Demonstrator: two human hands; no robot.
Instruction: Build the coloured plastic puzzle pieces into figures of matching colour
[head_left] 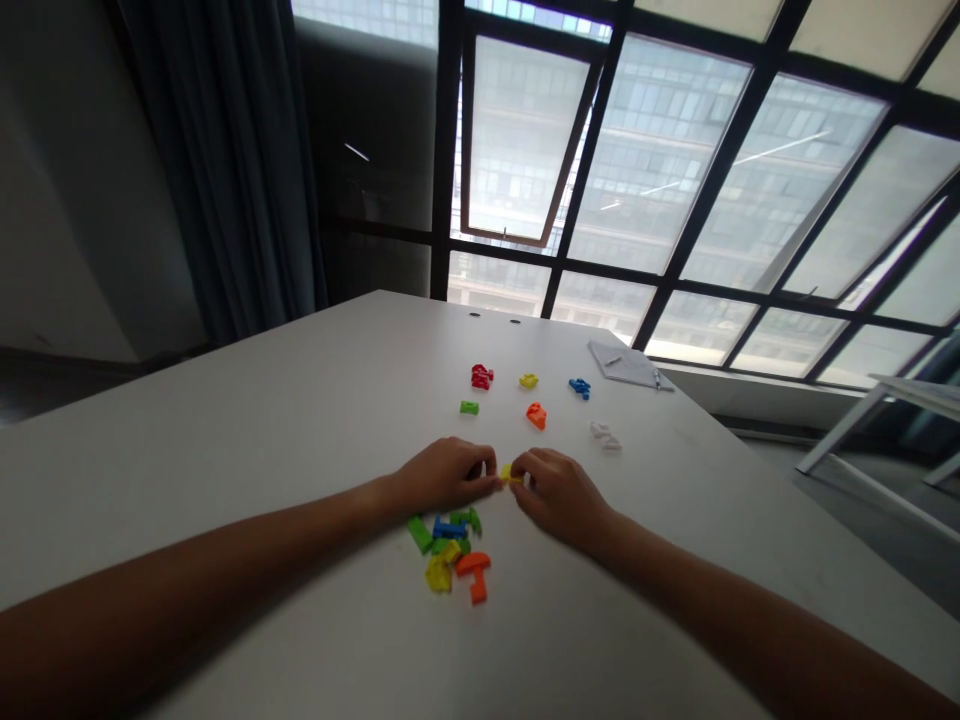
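Over the white table [315, 430], a small yellow plastic block [506, 472] sits between my two hands. My right hand [559, 492] pinches it from the right with thumb and fingers. From the left, my left hand [450, 473] is closed, its thumb and fingertips meeting at the block's near edge. Fingers cover most of the block, so its full shape is hidden. Below my left hand lies a loose heap of plastic pieces: a green block [420, 534], a blue piece [448, 528], a yellow piece [439, 574] and an orange piece [475, 572], among others.
Beyond my hands lie separate clusters: red [481, 377], yellow [529, 381], blue [580, 388], green [469, 408], orange [536, 416] and white [605, 436]. Paper [630, 366] with pens rests at the far right edge. A white-framed table [847, 425] stands right.
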